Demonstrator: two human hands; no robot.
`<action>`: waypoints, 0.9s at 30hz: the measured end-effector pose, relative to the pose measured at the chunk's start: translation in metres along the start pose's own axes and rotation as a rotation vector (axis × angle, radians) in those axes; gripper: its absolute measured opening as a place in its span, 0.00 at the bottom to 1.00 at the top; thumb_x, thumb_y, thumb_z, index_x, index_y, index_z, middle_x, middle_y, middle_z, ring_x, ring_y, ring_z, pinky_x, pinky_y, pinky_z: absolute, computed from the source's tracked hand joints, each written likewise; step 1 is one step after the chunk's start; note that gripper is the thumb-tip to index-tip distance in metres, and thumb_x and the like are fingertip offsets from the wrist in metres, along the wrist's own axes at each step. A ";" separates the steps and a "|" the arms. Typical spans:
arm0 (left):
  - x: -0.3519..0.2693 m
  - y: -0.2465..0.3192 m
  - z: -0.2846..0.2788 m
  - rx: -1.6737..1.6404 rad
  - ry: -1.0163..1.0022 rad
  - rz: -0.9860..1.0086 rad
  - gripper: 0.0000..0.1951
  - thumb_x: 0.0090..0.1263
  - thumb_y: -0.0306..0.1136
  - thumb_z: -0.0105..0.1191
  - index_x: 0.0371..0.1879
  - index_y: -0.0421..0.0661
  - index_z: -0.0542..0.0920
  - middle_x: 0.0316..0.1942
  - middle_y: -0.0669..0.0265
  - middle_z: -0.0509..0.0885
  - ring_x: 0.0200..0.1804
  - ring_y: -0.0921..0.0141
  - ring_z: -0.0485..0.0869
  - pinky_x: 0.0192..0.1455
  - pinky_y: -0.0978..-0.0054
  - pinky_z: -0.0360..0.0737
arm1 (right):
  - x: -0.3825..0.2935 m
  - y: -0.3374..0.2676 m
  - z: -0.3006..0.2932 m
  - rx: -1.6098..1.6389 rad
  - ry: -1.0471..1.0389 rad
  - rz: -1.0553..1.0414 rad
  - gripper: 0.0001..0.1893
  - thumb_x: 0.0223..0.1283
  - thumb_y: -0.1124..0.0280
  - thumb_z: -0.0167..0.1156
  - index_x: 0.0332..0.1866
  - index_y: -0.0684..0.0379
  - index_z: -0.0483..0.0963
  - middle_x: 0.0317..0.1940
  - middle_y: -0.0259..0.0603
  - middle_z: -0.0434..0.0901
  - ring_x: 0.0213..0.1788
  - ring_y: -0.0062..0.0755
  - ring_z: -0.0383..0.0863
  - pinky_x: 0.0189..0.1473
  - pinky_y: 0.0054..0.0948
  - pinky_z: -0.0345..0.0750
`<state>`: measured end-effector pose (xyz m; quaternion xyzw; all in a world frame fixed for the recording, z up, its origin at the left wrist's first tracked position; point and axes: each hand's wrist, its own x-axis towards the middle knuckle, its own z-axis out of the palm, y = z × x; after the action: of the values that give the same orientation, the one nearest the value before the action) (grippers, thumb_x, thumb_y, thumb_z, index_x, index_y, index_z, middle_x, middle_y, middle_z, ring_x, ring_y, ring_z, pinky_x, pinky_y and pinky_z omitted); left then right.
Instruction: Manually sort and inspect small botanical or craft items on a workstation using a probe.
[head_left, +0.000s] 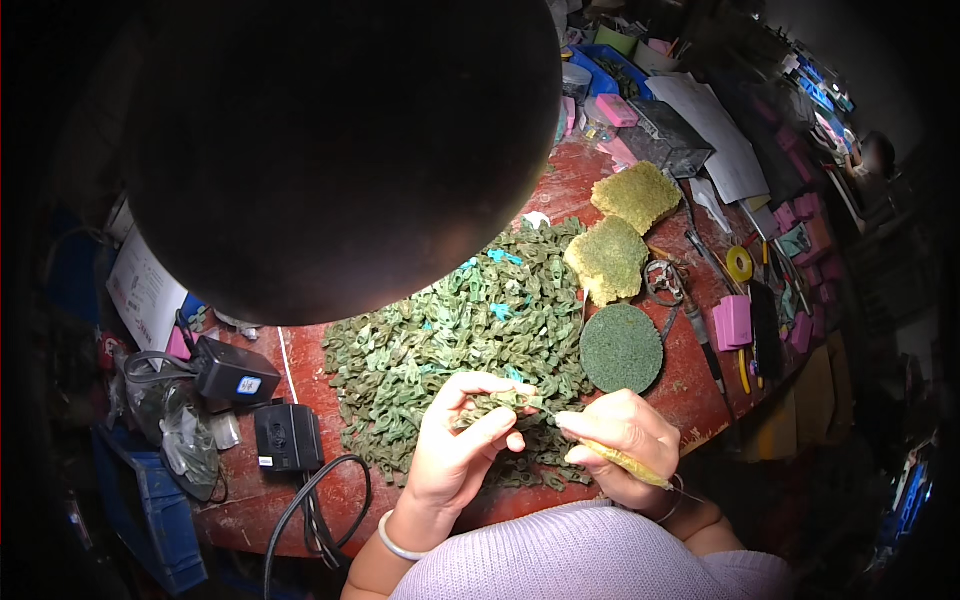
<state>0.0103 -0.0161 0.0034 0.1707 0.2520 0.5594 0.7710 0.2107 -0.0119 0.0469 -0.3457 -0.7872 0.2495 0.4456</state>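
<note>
My left hand (457, 442) pinches a small green molded piece (517, 403) between thumb and fingers, above the near part of a wide heap of similar green pieces (465, 330). In my right hand (626, 442) is a slim pointed tool (628, 463) with a yellow wrapped handle. Its thin tip meets or nearly meets the piece; contact is too small to tell. A few bright blue pieces (501, 310) lie among the green ones. Close beyond my right hand rests a round green abrasive-looking pad (621, 349). A large dark round object (345, 150) hides the heap's far left side.
On the red worn table (525, 495), two yellow sponge-like slabs (607, 259) lie past the pad. Pliers, a cabled hand tool (701, 334), yellow tape (739, 264) and pink blocks (733, 322) line the right. Black power adapters (289, 437) with looping cables (315, 487) occupy the left, near plastic bags (187, 439).
</note>
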 end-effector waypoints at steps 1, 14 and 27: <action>0.000 0.000 0.001 0.030 0.006 0.012 0.13 0.68 0.17 0.55 0.51 0.40 0.74 0.51 0.53 0.81 0.50 0.65 0.83 0.42 0.76 0.85 | 0.000 0.000 0.000 -0.002 0.001 0.002 0.15 0.56 0.73 0.69 0.48 0.66 0.80 0.32 0.42 0.82 0.34 0.36 0.81 0.39 0.32 0.78; 0.002 -0.004 -0.003 -0.077 -0.024 -0.059 0.12 0.69 0.20 0.54 0.50 0.40 0.74 0.51 0.55 0.81 0.50 0.68 0.83 0.43 0.78 0.85 | -0.002 0.005 0.008 -0.027 0.055 -0.005 0.16 0.54 0.76 0.69 0.49 0.66 0.80 0.33 0.42 0.81 0.34 0.36 0.81 0.37 0.30 0.79; 0.003 -0.006 -0.010 -0.109 -0.075 -0.077 0.13 0.70 0.20 0.54 0.52 0.40 0.75 0.50 0.54 0.81 0.49 0.67 0.83 0.40 0.78 0.84 | 0.000 0.011 0.002 0.118 0.054 0.084 0.12 0.58 0.74 0.67 0.45 0.68 0.80 0.32 0.44 0.83 0.34 0.34 0.83 0.38 0.28 0.79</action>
<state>0.0100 -0.0149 -0.0084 0.1392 0.1987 0.5353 0.8091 0.2121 -0.0049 0.0383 -0.3583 -0.7436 0.3045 0.4754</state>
